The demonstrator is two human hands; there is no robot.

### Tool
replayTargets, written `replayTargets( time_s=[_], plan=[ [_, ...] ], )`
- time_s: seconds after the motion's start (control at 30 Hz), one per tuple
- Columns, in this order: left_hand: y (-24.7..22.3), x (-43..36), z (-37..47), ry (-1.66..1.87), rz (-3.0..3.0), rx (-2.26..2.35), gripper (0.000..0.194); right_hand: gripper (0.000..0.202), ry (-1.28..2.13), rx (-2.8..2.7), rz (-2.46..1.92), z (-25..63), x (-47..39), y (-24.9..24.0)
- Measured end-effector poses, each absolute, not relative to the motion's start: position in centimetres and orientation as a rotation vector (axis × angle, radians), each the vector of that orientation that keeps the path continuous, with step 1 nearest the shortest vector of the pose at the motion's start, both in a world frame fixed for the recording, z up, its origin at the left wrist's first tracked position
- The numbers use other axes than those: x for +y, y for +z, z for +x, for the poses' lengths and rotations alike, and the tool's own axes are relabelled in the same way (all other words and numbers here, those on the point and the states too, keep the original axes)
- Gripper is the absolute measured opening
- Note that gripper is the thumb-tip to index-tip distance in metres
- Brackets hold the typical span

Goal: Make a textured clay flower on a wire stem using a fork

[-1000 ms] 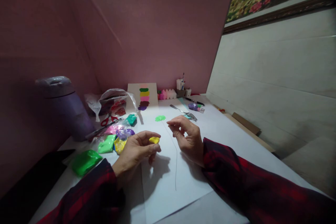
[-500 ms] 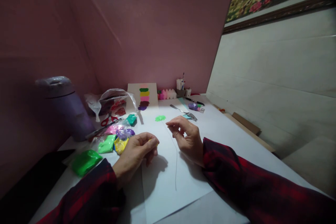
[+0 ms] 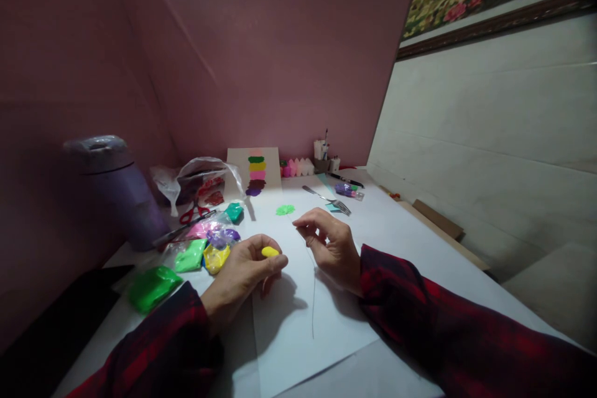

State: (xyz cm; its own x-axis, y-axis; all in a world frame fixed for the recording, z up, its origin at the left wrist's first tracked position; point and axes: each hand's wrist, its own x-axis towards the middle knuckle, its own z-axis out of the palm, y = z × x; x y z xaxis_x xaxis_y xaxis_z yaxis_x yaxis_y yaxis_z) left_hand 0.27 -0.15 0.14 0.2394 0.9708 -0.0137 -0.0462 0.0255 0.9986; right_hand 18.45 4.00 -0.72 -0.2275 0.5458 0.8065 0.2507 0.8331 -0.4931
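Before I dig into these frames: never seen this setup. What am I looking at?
No machine: a person working bare-handed, seen from one head-worn camera looking forward and down. The left hand pinches a small, smooth yellow lump. The right hand is curled in a pinch; whether it holds anything is unclear. Below them lies a white paper sheet with a thin dark line, drawn or wire, I can't tell. Farther off sits a flat, bright green lump. To the left are clear plastic bags of coloured material and red-handled scissors; to the right, a silver metal fork.
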Motion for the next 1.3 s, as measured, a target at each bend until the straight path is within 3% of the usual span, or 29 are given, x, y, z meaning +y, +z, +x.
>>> replayTargets(
  time_s=[0.67, 0.87, 1.3],
  plan=[
    [0.3, -0.22, -0.04, 1.055, 1.271, 0.945, 0.042, 0.015, 0.303, -1.846, -0.584, 18.42, 4.18, -0.92],
    [0.3, -0.3, -0.09, 1.098, 1.135, 0.838, 0.05, 0.016, 0.314, -1.836, -0.578, 18.46, 4.17, -0.99],
    [-0.14, 0.21, -0.31, 1.08, 1.179, 0.862, 0.034, 0.014, 0.289, -1.845, -0.586, 18.44, 4.24, -0.95]
  ],
)
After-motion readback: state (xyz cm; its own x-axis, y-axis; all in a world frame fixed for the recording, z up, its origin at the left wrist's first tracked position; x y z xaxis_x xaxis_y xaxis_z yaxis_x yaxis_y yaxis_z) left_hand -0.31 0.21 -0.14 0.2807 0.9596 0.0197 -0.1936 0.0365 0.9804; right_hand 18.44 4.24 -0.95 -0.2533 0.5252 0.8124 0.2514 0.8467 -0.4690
